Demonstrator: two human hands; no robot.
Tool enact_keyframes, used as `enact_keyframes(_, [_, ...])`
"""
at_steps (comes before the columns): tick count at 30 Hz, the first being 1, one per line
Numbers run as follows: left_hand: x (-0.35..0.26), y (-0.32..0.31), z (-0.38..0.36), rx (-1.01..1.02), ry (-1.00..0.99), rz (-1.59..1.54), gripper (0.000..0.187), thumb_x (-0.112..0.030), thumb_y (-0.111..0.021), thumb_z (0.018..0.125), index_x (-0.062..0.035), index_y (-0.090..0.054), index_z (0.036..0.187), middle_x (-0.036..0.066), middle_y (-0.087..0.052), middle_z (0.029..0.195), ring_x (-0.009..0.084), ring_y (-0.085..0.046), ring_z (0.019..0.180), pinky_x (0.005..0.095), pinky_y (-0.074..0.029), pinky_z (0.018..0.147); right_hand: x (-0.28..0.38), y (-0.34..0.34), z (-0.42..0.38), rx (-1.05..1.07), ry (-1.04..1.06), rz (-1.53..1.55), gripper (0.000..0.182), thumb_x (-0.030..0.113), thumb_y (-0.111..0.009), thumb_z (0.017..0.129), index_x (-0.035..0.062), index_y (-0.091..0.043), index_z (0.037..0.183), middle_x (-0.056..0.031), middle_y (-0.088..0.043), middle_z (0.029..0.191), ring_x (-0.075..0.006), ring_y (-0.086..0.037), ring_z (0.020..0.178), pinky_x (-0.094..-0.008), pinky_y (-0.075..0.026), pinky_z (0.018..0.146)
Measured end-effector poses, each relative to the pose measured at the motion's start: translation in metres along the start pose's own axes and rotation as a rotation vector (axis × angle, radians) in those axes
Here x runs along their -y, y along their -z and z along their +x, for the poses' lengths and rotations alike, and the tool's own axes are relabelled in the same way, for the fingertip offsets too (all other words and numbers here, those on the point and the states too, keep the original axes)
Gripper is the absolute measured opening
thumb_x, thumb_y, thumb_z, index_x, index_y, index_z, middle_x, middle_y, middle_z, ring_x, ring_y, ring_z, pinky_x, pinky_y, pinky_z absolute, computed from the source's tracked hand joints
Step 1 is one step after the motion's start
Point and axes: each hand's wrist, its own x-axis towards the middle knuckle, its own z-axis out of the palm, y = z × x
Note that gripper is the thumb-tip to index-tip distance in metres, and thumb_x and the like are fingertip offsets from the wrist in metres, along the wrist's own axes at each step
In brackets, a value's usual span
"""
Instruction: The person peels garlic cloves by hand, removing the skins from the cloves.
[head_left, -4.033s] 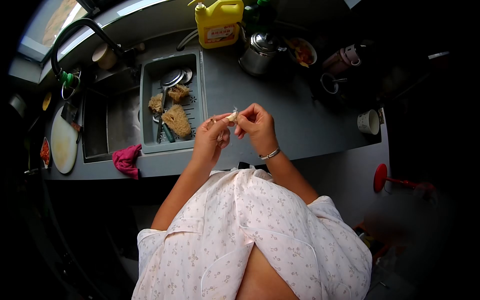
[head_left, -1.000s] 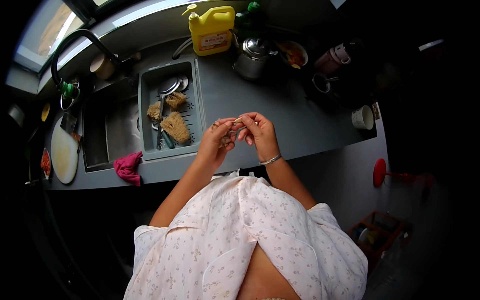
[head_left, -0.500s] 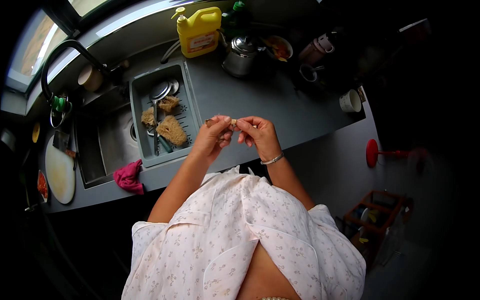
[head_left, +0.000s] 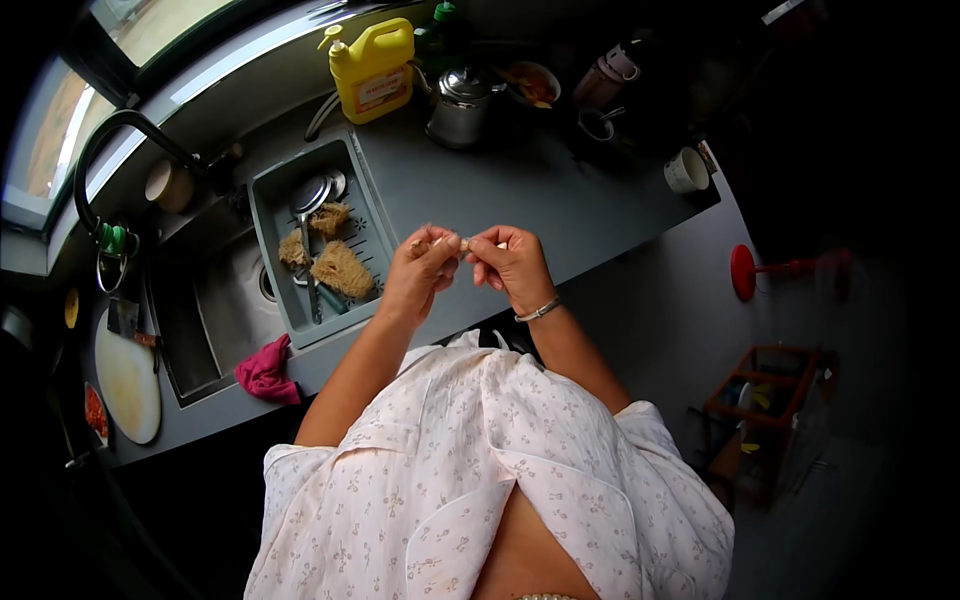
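Observation:
My left hand (head_left: 418, 282) and my right hand (head_left: 516, 266) meet in front of me above the counter's front edge. Between their pinched thumbs and fingers is a small pale piece (head_left: 464, 244), held from both sides. A light brown bit sticks out past the left fingers. The piece is too small and covered for me to tell its kind. Left of my hands, a grey draining tray (head_left: 290, 318) lies over part of the sink, holding several loofah scrubbers (head_left: 343, 270) and metal ladle-like utensils (head_left: 311, 195).
A metal sink (head_left: 225, 300) with a black faucet (head_left: 128, 116) is at left, near a cutting board (head_left: 128, 385), a cleaver (head_left: 125, 316) and a pink cloth (head_left: 266, 370). Behind stand a yellow jug (head_left: 375, 72), a metal pot (head_left: 458, 115) and a white cup (head_left: 686, 171).
The view has turned slightly, so the counter things sit differently in frame. Both hands keep their pinch on the small pale piece, with the fingers shifted a little.

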Motion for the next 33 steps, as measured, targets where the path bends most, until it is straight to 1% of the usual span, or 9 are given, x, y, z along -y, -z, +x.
enact_keyframes(9, [0.006,-0.011,0.008,-0.027,0.103,-0.148,0.016,-0.019,-0.063,0.091,-0.0063,-0.053,0.089,0.000,-0.056,0.077,0.0059,-0.048,0.058,0.0192,-0.034,0.045,-0.011,0.001,0.005,-0.066,0.063,0.072,0.012,0.009,-0.061,0.087,-0.0019,-0.058,0.083,-0.0055,-0.062,0.065,-0.0084,-0.055,0.045,-0.0174,-0.038,0.037])
enact_keyframes(11, [0.011,-0.004,0.017,0.083,0.180,-0.227,0.019,-0.021,-0.061,0.092,-0.0055,-0.052,0.087,0.001,-0.053,0.077,0.0060,-0.048,0.058,0.0189,-0.034,0.042,-0.014,0.007,0.008,-0.055,0.068,0.093,0.013,0.010,-0.061,0.088,-0.0017,-0.058,0.084,-0.0051,-0.061,0.065,-0.0079,-0.054,0.044,-0.0176,-0.038,0.037])
enact_keyframes(17, [0.013,-0.008,0.031,0.071,0.303,-0.422,0.026,-0.027,-0.059,0.094,-0.0047,-0.051,0.083,0.001,-0.051,0.075,0.0063,-0.045,0.057,0.0175,-0.031,0.040,-0.012,0.024,0.020,-0.016,0.057,-0.076,0.016,0.016,-0.064,0.089,-0.0002,-0.060,0.089,-0.0032,-0.061,0.067,-0.0051,-0.052,0.047,-0.0181,-0.040,0.040])
enact_keyframes(20, [0.017,-0.005,0.038,0.031,0.319,-0.454,0.028,-0.029,-0.059,0.094,-0.0047,-0.051,0.082,0.001,-0.051,0.075,0.0066,-0.045,0.057,0.0176,-0.031,0.040,-0.001,0.021,0.019,-0.108,0.191,-0.265,0.017,0.015,-0.066,0.088,0.0005,-0.063,0.096,-0.0013,-0.062,0.072,-0.0047,-0.053,0.051,-0.0187,-0.043,0.046])
enact_keyframes(23, [0.019,-0.001,0.041,-0.003,0.347,-0.429,0.028,-0.030,-0.060,0.094,-0.0050,-0.051,0.084,0.002,-0.051,0.075,0.0074,-0.045,0.058,0.0180,-0.031,0.040,0.003,0.025,0.022,-0.064,0.267,-0.328,0.015,0.012,-0.067,0.086,0.0022,-0.066,0.098,0.0004,-0.063,0.076,-0.0051,-0.054,0.054,-0.0193,-0.045,0.051])
enact_keyframes(25, [0.018,-0.001,0.041,0.003,0.342,-0.408,0.027,-0.029,-0.060,0.094,-0.0053,-0.051,0.084,0.002,-0.052,0.076,0.0077,-0.046,0.058,0.0184,-0.032,0.041,0.001,0.026,0.028,-0.026,0.404,-0.471,0.012,0.012,-0.066,0.087,0.0025,-0.069,0.093,0.0004,-0.064,0.076,-0.0054,-0.054,0.054,-0.0196,-0.044,0.049])
enact_keyframes(30, [0.009,-0.010,0.037,-0.027,0.279,-0.330,0.022,-0.027,-0.061,0.093,-0.0058,-0.054,0.092,0.002,-0.054,0.079,0.0082,-0.047,0.059,0.0182,-0.033,0.043,-0.001,0.024,0.032,-0.104,0.298,-0.436,0.016,0.016,-0.066,0.087,0.0012,-0.069,0.089,-0.0003,-0.063,0.068,-0.0050,-0.053,0.052,-0.0192,-0.043,0.048])
enact_keyframes(32, [0.000,-0.020,0.033,-0.192,0.153,-0.105,0.021,-0.023,-0.065,0.090,-0.0071,-0.056,0.101,0.001,-0.055,0.082,0.0070,-0.049,0.062,0.0169,-0.033,0.045,-0.005,0.028,0.036,-0.128,0.231,-0.388,0.017,0.018,-0.066,0.088,0.0010,-0.069,0.089,-0.0002,-0.063,0.066,-0.0048,-0.052,0.051,-0.0190,-0.042,0.047])
enact_keyframes(33, [0.001,-0.016,0.035,-0.188,0.155,-0.104,0.021,-0.023,-0.065,0.090,-0.0071,-0.056,0.101,0.001,-0.055,0.082,0.0070,-0.049,0.062,0.0169,-0.033,0.045,-0.006,0.030,0.038,-0.137,0.210,-0.338,0.017,0.018,-0.066,0.087,0.0009,-0.069,0.089,0.0001,-0.062,0.064,-0.0046,-0.052,0.051,-0.0188,-0.042,0.047])
